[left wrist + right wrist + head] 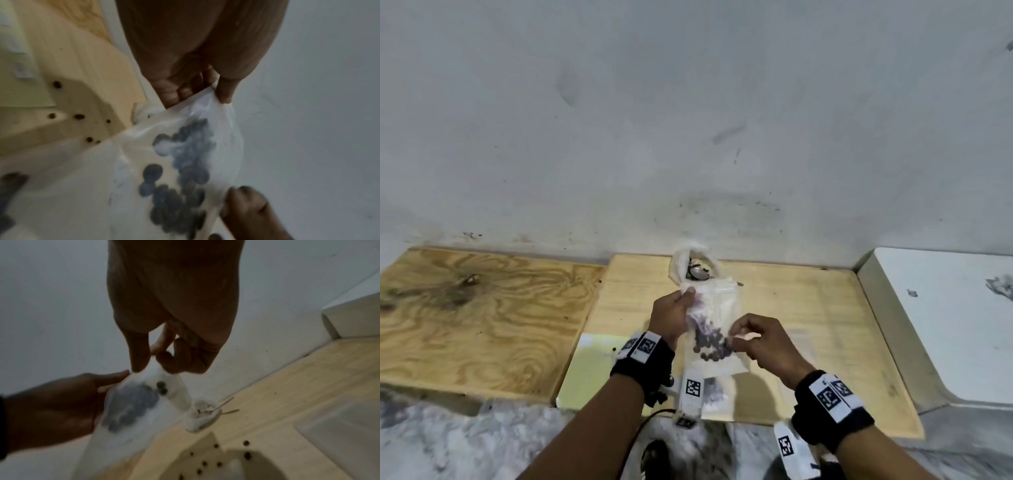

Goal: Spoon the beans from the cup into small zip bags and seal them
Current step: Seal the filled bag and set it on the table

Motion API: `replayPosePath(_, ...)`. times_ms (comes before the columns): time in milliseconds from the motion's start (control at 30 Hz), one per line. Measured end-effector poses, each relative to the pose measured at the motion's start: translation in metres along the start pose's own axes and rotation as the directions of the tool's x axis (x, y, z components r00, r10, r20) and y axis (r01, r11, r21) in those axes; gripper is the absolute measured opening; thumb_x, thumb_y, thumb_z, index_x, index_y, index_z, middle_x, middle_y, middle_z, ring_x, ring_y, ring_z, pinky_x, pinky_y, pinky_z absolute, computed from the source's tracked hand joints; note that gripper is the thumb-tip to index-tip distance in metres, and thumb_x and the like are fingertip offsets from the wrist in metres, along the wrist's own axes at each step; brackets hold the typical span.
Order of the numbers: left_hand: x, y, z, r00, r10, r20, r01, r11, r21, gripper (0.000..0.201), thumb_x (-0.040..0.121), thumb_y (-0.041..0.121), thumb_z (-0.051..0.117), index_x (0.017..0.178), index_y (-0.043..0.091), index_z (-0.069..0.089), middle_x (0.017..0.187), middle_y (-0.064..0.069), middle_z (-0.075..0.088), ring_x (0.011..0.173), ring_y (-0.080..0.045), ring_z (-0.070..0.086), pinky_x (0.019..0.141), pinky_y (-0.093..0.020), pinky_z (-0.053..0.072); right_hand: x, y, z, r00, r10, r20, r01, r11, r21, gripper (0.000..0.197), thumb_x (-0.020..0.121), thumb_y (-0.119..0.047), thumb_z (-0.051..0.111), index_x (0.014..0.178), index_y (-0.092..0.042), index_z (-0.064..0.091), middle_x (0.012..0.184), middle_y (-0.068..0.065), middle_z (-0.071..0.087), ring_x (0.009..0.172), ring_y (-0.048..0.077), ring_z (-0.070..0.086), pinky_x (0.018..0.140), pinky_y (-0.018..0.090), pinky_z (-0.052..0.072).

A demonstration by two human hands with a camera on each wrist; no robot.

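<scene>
Right now the person is holding a small clear zip bag [714,325] up off the table, between both hands. The left hand [671,317] is pinching the bag's top corner, thumb on the near face and fingers [174,95] curled behind it. The right hand [767,341] is pinching the opposite edge lower down, thumb and forefinger closed on the plastic, the other fingers curled in. Between the two grips the bag is hanging slack and slightly tilted, and dark beans [712,342] are sitting bunched in its lower part, just left of the right hand's pinch. Whether the zip strip is pressed closed I cannot tell; the wrist views are blurred there.

Beyond the left hand's grip, toward the wall, a white cup [693,265] is standing on the pale wooden board [808,308], with a metal spoon [698,273] resting inside it. From the right wrist view, thin sticks [226,404] are poking out past the cup's rim. Below the held bag, another bag [717,399] holding beans is lying flat on the board. A few loose beans [246,456] are lying scattered on the board under the hands. Left of the left wrist a darker plywood sheet [482,308] is lying alongside the board.
</scene>
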State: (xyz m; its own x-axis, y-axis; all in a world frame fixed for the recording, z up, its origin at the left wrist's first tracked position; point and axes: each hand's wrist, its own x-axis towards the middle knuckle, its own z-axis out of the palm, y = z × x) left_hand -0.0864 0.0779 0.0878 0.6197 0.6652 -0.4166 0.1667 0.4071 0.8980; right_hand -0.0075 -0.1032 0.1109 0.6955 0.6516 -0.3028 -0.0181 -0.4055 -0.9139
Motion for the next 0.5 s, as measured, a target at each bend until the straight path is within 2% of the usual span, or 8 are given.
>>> replayPosePath(67, -0.005, -0.015, -0.008, 1.0, -0.02, 0.01, 0.019, 0.996, 0.084, 0.028, 0.09, 0.017, 0.067, 0.115, 0.004, 0.063, 0.087, -0.016, 0.069, 0.059, -0.02, 0.055, 0.053, -0.025, 0.044, -0.003, 0.017, 0.009, 0.996, 0.091, -0.023, -0.089, 0.995, 0.047, 0.012, 0.082, 0.004, 0.074, 0.093, -0.001, 0.071, 0.084, 0.009, 0.061, 0.05, 0.0, 0.054, 0.042, 0.009, 0.036)
replayPosePath(133, -0.011, -0.03, -0.016, 0.996, -0.053, 0.075, 0.044, 0.992, 0.122, 0.041, 0.083, -0.001, 0.068, 0.119, 0.013, 0.055, 0.087, -0.011, 0.065, 0.065, -0.02, 0.059, 0.056, -0.03, 0.052, -0.001, 0.033, 0.016, 0.981, 0.179, -0.081, -0.168, 0.978, 0.126, 0.017, 0.082, 0.003, 0.073, 0.098, -0.005, 0.071, 0.085, 0.009, 0.062, 0.054, 0.011, 0.054, 0.041, 0.015, 0.036)
replayPosePath(200, -0.018, -0.046, -0.025, 0.992, -0.079, 0.102, 0.049, 0.961, 0.273, 0.044, 0.071, -0.008, 0.068, 0.108, 0.015, 0.059, 0.091, -0.01, 0.065, 0.073, -0.022, 0.062, 0.063, -0.037, 0.055, 0.003, 0.047, 0.025, 0.972, 0.223, -0.075, -0.217, 0.972, 0.09, 0.021, 0.082, 0.001, 0.073, 0.099, -0.01, 0.071, 0.084, 0.008, 0.061, 0.051, 0.012, 0.048, 0.04, 0.02, 0.036)
replayPosePath(267, -0.02, -0.064, -0.035, 0.991, -0.092, 0.097, 0.032, 0.868, 0.496, 0.033, 0.065, -0.002, 0.07, 0.091, 0.018, 0.068, 0.09, -0.005, 0.069, 0.077, -0.02, 0.064, 0.072, -0.037, 0.056, 0.008, 0.064, 0.037, 0.971, 0.234, -0.035, -0.236, 0.97, -0.05, 0.025, 0.08, 0.002, 0.072, 0.099, -0.014, 0.071, 0.087, 0.006, 0.065, 0.056, 0.011, 0.054, 0.043, 0.018, 0.04)
replayPosePath(300, -0.019, -0.073, -0.041, 0.99, -0.109, 0.088, 0.039, 0.819, 0.573, 0.031, 0.064, -0.001, 0.071, 0.086, 0.021, 0.071, 0.089, -0.002, 0.071, 0.077, -0.018, 0.065, 0.073, -0.033, 0.056, 0.01, 0.072, 0.044, 0.97, 0.242, -0.019, -0.242, 0.96, -0.142, 0.027, 0.079, 0.0, 0.071, 0.1, -0.018, 0.071, 0.089, 0.005, 0.067, 0.061, 0.011, 0.059, 0.047, 0.019, 0.045)
replayPosePath(367, -0.012, -0.09, -0.049, 0.984, -0.166, 0.07, 0.082, 0.758, 0.647, 0.033, 0.06, 0.0, 0.074, 0.083, 0.025, 0.073, 0.087, 0.002, 0.072, 0.077, -0.016, 0.066, 0.071, -0.027, 0.057, 0.014, 0.084, 0.056, 0.967, 0.254, 0.018, -0.233, 0.911, -0.341, 0.032, 0.078, -0.008, 0.07, 0.106, -0.023, 0.071, 0.098, 0.002, 0.07, 0.08, 0.014, 0.066, 0.066, 0.023, 0.052)
replayPosePath(433, -0.003, -0.104, -0.053, 0.98, -0.19, 0.067, 0.091, 0.713, 0.695, 0.036, 0.059, 0.003, 0.077, 0.087, 0.024, 0.074, 0.09, 0.004, 0.071, 0.084, -0.015, 0.067, 0.073, -0.024, 0.056, 0.018, 0.097, 0.067, 0.961, 0.272, 0.045, -0.212, 0.836, -0.506, 0.039, 0.078, -0.017, 0.071, 0.116, -0.027, 0.068, 0.115, 0.003, 0.066, 0.103, 0.021, 0.065, 0.082, 0.026, 0.05)
replayPosePath(500, 0.006, -0.117, -0.056, 0.98, -0.177, 0.088, 0.053, 0.663, 0.747, 0.036, 0.064, 0.005, 0.079, 0.096, 0.022, 0.074, 0.103, 0.003, 0.071, 0.095, -0.013, 0.066, 0.08, -0.02, 0.052, 0.022, 0.106, 0.075, 0.957, 0.289, 0.029, -0.223, 0.795, -0.564, 0.043, 0.08, -0.028, 0.07, 0.123, -0.031, 0.063, 0.124, 0.003, 0.06, 0.113, 0.024, 0.061, 0.088, 0.027, 0.048)
